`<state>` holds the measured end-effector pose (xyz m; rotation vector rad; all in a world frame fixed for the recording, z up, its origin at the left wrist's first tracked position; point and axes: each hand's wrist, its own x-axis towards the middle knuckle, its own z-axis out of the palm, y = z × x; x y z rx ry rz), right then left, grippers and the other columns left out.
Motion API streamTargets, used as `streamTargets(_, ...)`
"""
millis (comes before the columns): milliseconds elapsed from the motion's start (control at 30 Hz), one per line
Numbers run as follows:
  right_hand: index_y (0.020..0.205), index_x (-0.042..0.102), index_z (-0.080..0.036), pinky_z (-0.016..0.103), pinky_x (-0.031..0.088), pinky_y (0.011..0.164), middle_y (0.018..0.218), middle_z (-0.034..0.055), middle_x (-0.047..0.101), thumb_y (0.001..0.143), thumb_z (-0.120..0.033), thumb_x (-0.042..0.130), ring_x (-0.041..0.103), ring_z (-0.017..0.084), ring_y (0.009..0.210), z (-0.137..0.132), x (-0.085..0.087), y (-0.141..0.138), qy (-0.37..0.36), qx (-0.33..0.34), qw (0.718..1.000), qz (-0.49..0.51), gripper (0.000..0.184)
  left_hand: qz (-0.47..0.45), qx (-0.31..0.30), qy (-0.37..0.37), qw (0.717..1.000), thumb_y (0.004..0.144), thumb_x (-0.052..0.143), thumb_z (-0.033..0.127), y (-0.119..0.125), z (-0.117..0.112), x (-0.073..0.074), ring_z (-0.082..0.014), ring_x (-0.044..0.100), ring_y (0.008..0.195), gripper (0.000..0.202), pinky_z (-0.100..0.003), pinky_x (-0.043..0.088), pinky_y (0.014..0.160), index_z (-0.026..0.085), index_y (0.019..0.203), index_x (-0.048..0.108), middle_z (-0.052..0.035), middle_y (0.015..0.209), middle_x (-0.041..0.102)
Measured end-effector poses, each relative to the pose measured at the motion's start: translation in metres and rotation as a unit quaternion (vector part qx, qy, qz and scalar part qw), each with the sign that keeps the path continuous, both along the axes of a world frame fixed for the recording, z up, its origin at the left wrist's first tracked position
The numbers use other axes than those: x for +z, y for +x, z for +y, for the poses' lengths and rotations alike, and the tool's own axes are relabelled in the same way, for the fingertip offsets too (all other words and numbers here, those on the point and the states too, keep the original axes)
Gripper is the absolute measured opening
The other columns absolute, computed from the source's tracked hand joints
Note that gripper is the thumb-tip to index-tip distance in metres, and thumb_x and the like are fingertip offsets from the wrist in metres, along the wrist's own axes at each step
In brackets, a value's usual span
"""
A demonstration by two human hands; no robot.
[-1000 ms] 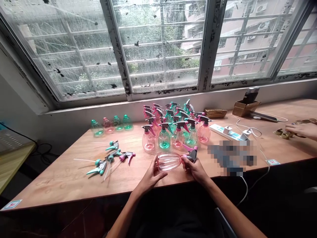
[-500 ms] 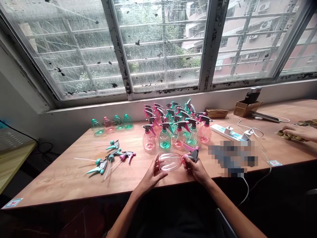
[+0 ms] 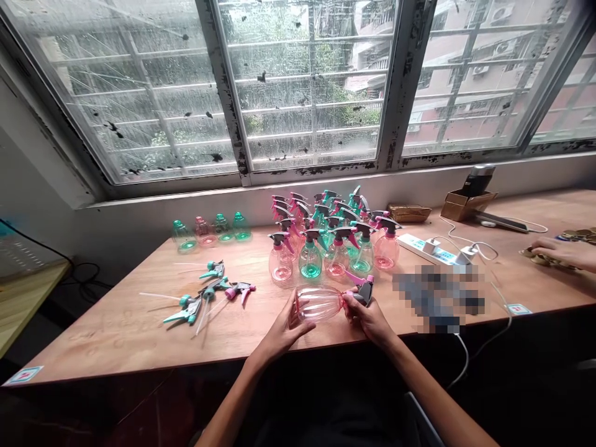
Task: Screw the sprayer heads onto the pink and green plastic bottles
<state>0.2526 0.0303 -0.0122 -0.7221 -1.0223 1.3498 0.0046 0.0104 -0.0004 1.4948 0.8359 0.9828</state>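
A clear pink spray bottle (image 3: 320,302) lies on its side just above the wooden table (image 3: 139,335), held between both hands. My left hand (image 3: 283,329) cups the bottle's base, fingers curled round it. My right hand (image 3: 367,318) grips the neck where the grey and pink trigger head (image 3: 362,289) sits. Behind stands a cluster of several assembled pink and green spray bottles (image 3: 331,242).
Loose trigger heads with dip tubes (image 3: 207,297) lie to the left; several headless bottles (image 3: 209,231) stand near the wall. A power strip (image 3: 431,249) with cables, a cardboard box (image 3: 465,202) and a blurred object (image 3: 435,295) are on the right. Another person's hand (image 3: 556,253) rests at far right.
The view has tilted slightly downward. The bottle stays between my hands in nearly the same spot. The other person's hand at far right has shifted a little.
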Motion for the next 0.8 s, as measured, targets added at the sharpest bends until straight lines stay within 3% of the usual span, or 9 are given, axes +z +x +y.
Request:
streamTargets(67,0.084,0.062,-0.02,0.024,0.033,0.044,0.056,-0.0043,0.058,0.078,-0.053,0.086,0.046,0.012,0.044,-0.0004,0.0009,0.0003,-0.001,0.001,1.0,-0.003,0.042,0.0,0.004,0.008,1.0,0.083,0.082,0.04,0.0008,-0.0007,0.0016,-0.0354,0.042,0.148,0.115,-0.054,0.036,0.12,0.03,0.165,0.002,-0.019,0.158,0.043)
streamTargets(167,0.083,0.061,-0.02,0.024,0.034,0.044,0.058,-0.003,0.061,0.076,-0.054,0.087,0.048,0.012,0.045,-0.0002,0.0018,0.0008,-0.002,0.0,1.0,-0.004,0.043,0.007,0.013,0.015,1.0,0.085,0.081,0.037,0.0017,-0.0012,0.0032,-0.0318,0.055,0.135,0.115,-0.054,0.039,0.118,0.03,0.165,-0.002,-0.0157,0.146,0.055)
streamTargets(267,0.083,0.061,-0.02,0.025,0.035,0.045,0.06,-0.0024,0.061,0.077,-0.054,0.086,0.049,0.013,0.047,0.0002,0.0018,0.0007,0.002,-0.005,1.0,-0.006,0.042,0.007,0.016,0.013,1.0,0.082,0.084,0.037,0.0017,-0.0003,0.0021,-0.031,0.06,0.128,0.121,-0.054,0.04,0.117,0.031,0.165,-0.003,-0.0167,0.152,0.047)
streamTargets(367,0.081,0.061,-0.02,0.025,0.035,0.045,0.059,-0.0024,0.061,0.077,-0.054,0.086,0.049,0.013,0.047,0.0004,0.0016,-0.0001,0.007,-0.005,1.0,-0.012,0.042,-0.005,0.013,0.01,1.0,0.085,0.08,0.044,0.0007,0.0014,-0.0007,-0.0335,0.054,0.136,0.114,-0.054,0.038,0.119,0.031,0.165,-0.001,-0.0183,0.162,0.035)
streamTargets(533,0.078,0.058,-0.021,0.024,0.034,0.043,0.057,-0.0034,0.059,0.079,-0.056,0.084,0.048,0.012,0.045,0.0,0.0008,-0.0006,0.013,-0.006,1.0,-0.019,0.044,-0.007,-0.009,0.017,1.0,0.085,0.081,0.04,-0.002,0.0013,-0.0027,-0.0351,0.052,0.139,0.109,-0.056,0.038,0.117,0.03,0.165,0.007,-0.0191,0.153,0.049)
streamTargets(700,0.08,0.059,-0.02,0.024,0.038,0.046,0.059,-0.0016,0.064,0.081,-0.053,0.083,0.051,0.012,0.046,-0.0007,-0.0012,0.0009,0.017,0.011,0.999,-0.036,0.04,-0.018,0.003,0.034,0.999,0.082,0.084,0.038,-0.0016,-0.0021,0.0012,-0.0347,0.042,0.148,0.116,-0.055,0.028,0.124,0.034,0.165,0.003,-0.0163,0.17,0.023)
streamTargets(800,0.086,0.062,-0.02,0.025,0.04,0.046,0.065,0.0013,0.07,0.08,-0.054,0.085,0.057,0.014,0.047,-0.0006,-0.0025,0.0014,0.015,0.026,0.998,-0.049,0.041,-0.025,0.011,0.027,0.999,0.082,0.082,0.044,-0.0016,-0.0017,0.0037,-0.0365,0.032,0.153,0.113,-0.055,0.022,0.127,0.029,0.166,0.007,-0.0161,0.171,0.021)
